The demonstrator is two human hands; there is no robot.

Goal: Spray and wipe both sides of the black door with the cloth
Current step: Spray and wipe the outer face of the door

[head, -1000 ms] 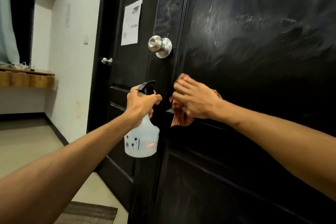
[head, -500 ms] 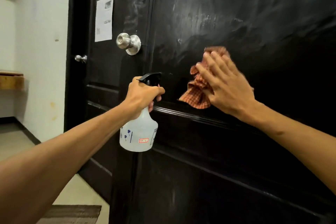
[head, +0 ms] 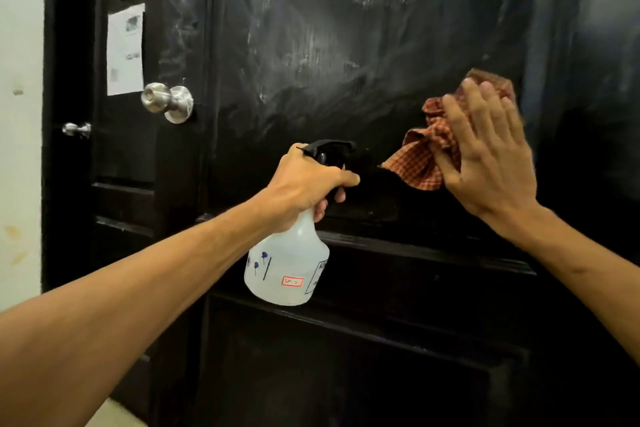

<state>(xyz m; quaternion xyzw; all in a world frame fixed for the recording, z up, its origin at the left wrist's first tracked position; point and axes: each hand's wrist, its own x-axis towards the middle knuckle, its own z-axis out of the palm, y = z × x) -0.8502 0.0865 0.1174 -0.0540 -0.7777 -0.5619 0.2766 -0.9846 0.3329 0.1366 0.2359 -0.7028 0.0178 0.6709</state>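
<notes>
The black door [head: 346, 45] fills most of the view, its upper panel streaked with wet smears. My right hand [head: 491, 156] presses an orange checked cloth [head: 429, 152] flat against the panel at the right, fingers straight and spread over it. My left hand [head: 304, 184] grips the neck of a translucent white spray bottle [head: 287, 270] with a black trigger head, held in front of the door's middle rail, nozzle pointing toward the door.
A silver door knob [head: 168, 102] sticks out at the door's left edge. Behind it stands a second black door with papers [head: 125, 48] taped on it and a smaller knob [head: 77, 129]. A white wall [head: 19, 114] runs along the left.
My right hand has swept the cloth up and to the right across the panel. The view has shifted right along the door. My left hand still holds the bottle.
</notes>
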